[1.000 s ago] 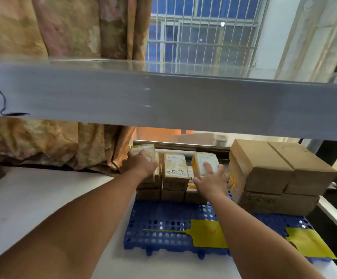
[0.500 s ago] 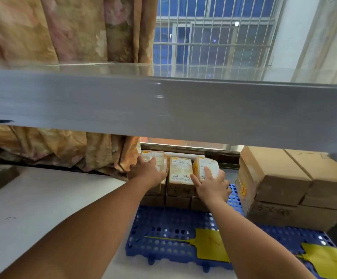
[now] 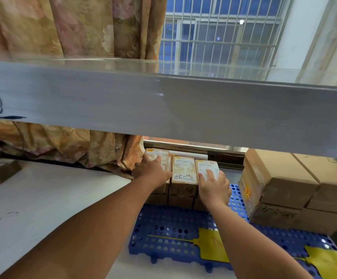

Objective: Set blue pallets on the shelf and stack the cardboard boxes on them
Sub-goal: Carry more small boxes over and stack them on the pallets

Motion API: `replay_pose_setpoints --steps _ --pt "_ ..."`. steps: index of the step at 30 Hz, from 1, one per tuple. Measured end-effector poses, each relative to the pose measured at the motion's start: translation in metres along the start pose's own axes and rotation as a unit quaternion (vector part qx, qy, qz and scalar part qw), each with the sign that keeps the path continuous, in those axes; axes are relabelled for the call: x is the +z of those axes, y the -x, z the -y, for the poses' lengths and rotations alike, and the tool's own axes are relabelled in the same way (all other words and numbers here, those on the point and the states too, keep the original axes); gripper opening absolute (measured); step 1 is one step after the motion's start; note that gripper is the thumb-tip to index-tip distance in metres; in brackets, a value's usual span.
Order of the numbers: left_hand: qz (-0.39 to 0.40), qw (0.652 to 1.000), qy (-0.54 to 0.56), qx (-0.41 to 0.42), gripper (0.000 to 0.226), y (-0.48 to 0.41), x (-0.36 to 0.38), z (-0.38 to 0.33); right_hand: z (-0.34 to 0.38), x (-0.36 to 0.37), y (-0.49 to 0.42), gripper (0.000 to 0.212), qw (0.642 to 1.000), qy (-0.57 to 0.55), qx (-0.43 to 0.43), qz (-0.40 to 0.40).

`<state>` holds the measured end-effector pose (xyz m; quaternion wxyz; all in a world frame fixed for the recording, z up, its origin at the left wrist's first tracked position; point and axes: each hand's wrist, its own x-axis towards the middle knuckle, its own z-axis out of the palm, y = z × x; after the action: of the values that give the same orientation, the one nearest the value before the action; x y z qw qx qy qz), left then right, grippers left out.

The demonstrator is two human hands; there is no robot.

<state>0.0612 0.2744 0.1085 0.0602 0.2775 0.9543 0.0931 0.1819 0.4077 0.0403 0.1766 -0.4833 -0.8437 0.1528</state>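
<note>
Now, left hand [image 3: 154, 172], right hand [image 3: 214, 189] on boxes [image 3: 183, 174]

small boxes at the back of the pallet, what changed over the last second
Little moved. The left box and right box look nudged in against the middle box, so the row sits tighter. The left hand still presses the left one, the right hand the right one. The blue pallet, big cardboard boxes and yellow tags stayed put.
</note>
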Motion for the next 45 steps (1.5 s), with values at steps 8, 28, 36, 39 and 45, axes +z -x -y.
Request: replay_pose_setpoints --steps 8,28,36,39,45 --pt "0.006 0.998 0.068 -0.002 0.078 -0.008 -0.007 -0.002 0.005 -0.001 0.001 0.051 1.000 0.009 0.004 -0.004" --pt "-0.020 0.987 0.159 0.001 0.074 -0.036 -0.024 -0.005 0.010 -0.018 0.005 0.058 0.981 0.122 -0.150 0.000" --pt "-0.066 0.991 0.115 0.013 0.071 -0.028 -0.009 -0.019 -0.002 -0.015 0.013 0.061 0.976 0.143 -0.161 0.042" --pt "-0.017 0.996 0.088 0.016 0.069 -0.029 -0.003 -0.018 -0.007 -0.014 0.015 0.059 0.977 0.139 -0.159 0.035" --pt "-0.015 0.993 0.117 0.014 0.063 -0.027 -0.005 -0.015 -0.013 -0.016 0.018 0.057 0.981 0.115 -0.154 0.004"
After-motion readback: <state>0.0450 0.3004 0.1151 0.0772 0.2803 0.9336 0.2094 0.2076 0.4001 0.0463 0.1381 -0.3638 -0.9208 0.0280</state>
